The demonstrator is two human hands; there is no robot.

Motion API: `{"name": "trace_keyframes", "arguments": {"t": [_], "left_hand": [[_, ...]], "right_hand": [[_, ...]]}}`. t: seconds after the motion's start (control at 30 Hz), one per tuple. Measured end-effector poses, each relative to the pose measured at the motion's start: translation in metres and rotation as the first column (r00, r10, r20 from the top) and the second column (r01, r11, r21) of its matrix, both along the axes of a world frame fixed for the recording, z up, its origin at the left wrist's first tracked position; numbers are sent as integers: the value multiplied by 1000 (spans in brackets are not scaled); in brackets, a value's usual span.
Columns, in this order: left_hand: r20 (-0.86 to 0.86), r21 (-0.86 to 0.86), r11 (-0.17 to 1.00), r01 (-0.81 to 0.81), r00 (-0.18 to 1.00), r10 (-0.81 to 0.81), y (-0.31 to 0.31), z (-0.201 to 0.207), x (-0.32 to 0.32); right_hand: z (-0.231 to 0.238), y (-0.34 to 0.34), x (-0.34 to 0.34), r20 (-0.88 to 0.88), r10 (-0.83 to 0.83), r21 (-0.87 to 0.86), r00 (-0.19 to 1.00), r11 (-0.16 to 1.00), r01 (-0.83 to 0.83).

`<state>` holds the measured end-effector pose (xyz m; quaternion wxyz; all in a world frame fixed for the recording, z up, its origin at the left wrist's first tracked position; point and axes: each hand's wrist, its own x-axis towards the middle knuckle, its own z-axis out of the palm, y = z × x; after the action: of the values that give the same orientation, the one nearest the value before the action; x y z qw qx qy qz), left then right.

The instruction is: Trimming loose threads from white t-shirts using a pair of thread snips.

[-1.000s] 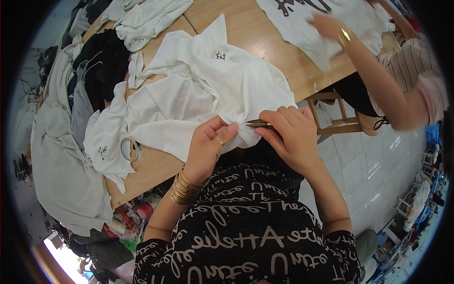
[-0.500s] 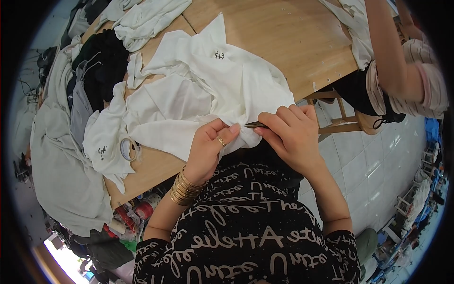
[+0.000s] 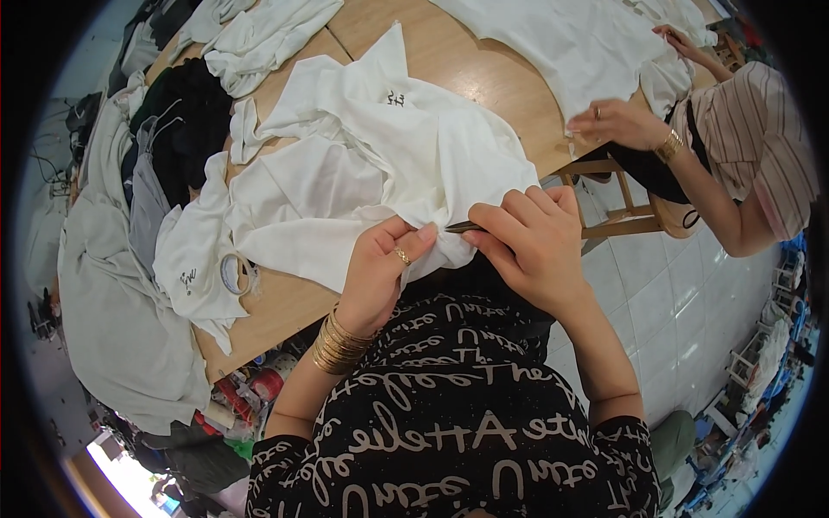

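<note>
A white garment [image 3: 345, 160] with dark lettering lies crumpled over the table edge, its near part gathered up in front of me. My left hand [image 3: 384, 263], with a ring on it and bangles at the wrist, pinches a fold of that cloth between thumb and fingers. In my right hand [image 3: 531, 246] is a small dark pointed metal tool [image 3: 464, 227], its tip touching the pinched fold. My fingers cover most of the tool, so its exact kind is hidden.
Left of the garment lie a tape roll [image 3: 230, 274], a smaller white lettered piece [image 3: 192, 276] and dark cloth [image 3: 186, 125]. Pale fabric [image 3: 121, 302] drapes over the wooden table [image 3: 484, 73]. At right, a co-worker [image 3: 734, 155] sits on a wooden stool [image 3: 635, 216] handling white cloth [image 3: 561, 52].
The co-worker at right has lowered an arm, and white cloth now lies spread across the table's far right. My hands have barely moved.
</note>
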<state>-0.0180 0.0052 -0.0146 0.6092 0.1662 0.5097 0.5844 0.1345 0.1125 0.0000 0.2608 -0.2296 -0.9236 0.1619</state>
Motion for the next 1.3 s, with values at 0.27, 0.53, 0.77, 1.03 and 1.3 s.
{"name": "trace_keyframes", "arguments": {"t": [0.27, 0.53, 0.77, 1.03, 1.3], "left_hand": [[41, 2, 999, 32, 999, -32, 1, 1, 0], [12, 20, 1000, 23, 1000, -23, 3, 5, 1], [94, 48, 987, -152, 985, 147, 6, 10, -3], [-46, 109, 994, -23, 999, 28, 6, 17, -4], [-95, 94, 996, 5, 995, 4, 9, 18, -3]], "right_hand": [[-6, 0, 1, -11, 19, -24, 1000, 1000, -20], [-6, -1, 3, -115, -44, -225, 992, 974, 17], [-2, -7, 9, -104, -107, -168, 989, 982, 88], [3, -7, 7, -78, -101, -43, 992, 994, 97], [9, -4, 8, -69, -97, 36, 993, 994, 100]]}}
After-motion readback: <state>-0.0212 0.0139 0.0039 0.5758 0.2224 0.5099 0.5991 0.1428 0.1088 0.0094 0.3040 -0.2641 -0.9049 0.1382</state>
